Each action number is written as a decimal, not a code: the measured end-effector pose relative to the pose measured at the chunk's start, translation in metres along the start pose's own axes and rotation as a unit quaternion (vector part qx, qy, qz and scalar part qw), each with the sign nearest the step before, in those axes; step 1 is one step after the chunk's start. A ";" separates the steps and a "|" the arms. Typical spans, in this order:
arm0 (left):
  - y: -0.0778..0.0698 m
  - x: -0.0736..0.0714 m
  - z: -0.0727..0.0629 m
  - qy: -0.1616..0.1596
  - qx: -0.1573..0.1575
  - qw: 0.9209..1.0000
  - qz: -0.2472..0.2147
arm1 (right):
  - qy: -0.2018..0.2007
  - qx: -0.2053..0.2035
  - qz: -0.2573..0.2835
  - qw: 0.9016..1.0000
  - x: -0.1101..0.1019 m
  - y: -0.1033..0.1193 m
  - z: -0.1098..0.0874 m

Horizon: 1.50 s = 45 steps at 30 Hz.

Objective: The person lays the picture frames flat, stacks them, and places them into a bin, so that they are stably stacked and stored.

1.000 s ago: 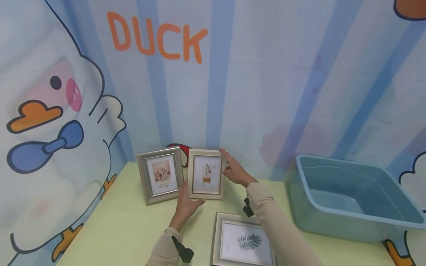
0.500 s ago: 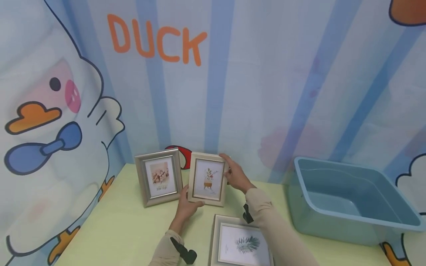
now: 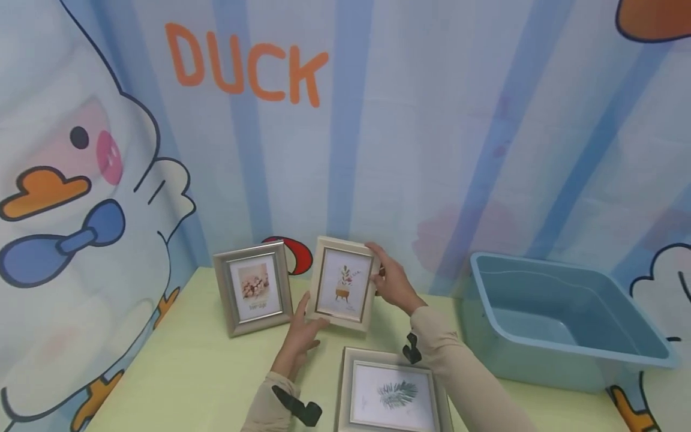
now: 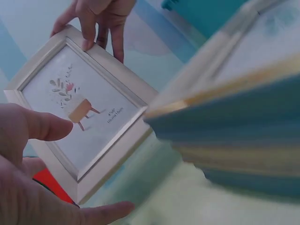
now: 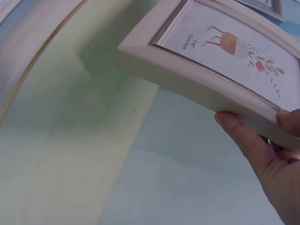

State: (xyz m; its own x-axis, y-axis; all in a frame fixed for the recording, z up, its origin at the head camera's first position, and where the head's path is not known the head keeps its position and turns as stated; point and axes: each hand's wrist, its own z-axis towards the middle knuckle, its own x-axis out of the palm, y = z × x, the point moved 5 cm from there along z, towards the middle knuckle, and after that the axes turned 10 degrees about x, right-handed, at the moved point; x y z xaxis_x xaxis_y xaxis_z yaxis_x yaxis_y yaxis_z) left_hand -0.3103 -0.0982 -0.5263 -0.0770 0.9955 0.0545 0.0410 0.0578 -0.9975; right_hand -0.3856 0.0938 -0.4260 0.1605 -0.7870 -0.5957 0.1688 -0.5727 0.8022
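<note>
A cream picture frame (image 3: pixel 345 283) with a potted-plant print tilts slightly, its lower edge raised off the table. My right hand (image 3: pixel 396 281) grips its upper right side; the right wrist view shows the thumb on the front and fingers (image 5: pixel 241 136) along the side. At the lower left corner, my left hand (image 3: pixel 296 342) holds the frame between thumb and fingers, the thumb (image 4: pixel 51 127) over the front in the left wrist view. Left of it stands a silver-grey picture frame (image 3: pixel 255 288) with a pink flower print. A third frame (image 3: pixel 394 390), with a green leaf print, lies face up nearer me.
On the right stands a blue-green plastic tub (image 3: pixel 561 354). The pale yellow tabletop (image 3: pixel 173 360) meets a blue striped duck-print cloth (image 3: pixel 388 150) at the back and left. My right forearm passes over the right edge of the leaf-print frame.
The plant-print frame, first upright beside the flower-print frame, has been lifted, tilted and shifted right by both hands, widening the gap between the two. The flower-print frame still stands in place.
</note>
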 end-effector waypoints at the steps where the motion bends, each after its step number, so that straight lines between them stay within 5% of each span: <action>1: -0.004 0.001 -0.002 0.006 0.000 1.000 -0.011 | -0.001 -0.005 0.002 1.000 -0.002 0.004 -0.003; 7: -0.023 0.007 -0.008 -0.001 0.028 0.992 -0.123 | -0.022 -0.011 0.010 1.000 -0.014 0.024 -0.018; 14: -0.037 0.010 -0.019 -0.077 0.084 0.958 -0.262 | -0.060 0.010 0.089 0.994 -0.020 0.036 -0.041; 18: -0.046 0.013 -0.029 -0.076 0.111 0.941 -0.310 | -0.086 0.010 0.136 0.987 -0.022 0.039 -0.058; 21: -0.051 0.014 -0.037 -0.070 0.116 0.936 -0.325 | -0.096 0.006 0.166 0.981 -0.024 0.038 -0.072; 32: -0.059 0.019 -0.070 -0.061 0.148 0.970 -0.182 | -0.119 -0.009 0.320 0.940 -0.034 0.018 -0.131; 45: -0.055 0.019 -0.087 -0.037 0.169 0.980 -0.093 | -0.167 0.060 0.413 0.893 -0.018 -0.008 -0.174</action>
State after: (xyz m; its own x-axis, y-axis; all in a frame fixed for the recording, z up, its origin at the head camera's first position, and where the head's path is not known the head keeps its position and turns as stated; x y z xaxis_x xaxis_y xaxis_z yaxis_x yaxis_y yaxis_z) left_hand -0.2275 -0.0759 -0.4663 -0.1255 0.9613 0.2451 -0.3127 0.1962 -0.9294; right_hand -0.2211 0.1523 -0.4294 -0.1197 -0.9656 0.2307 0.0190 0.2301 0.9730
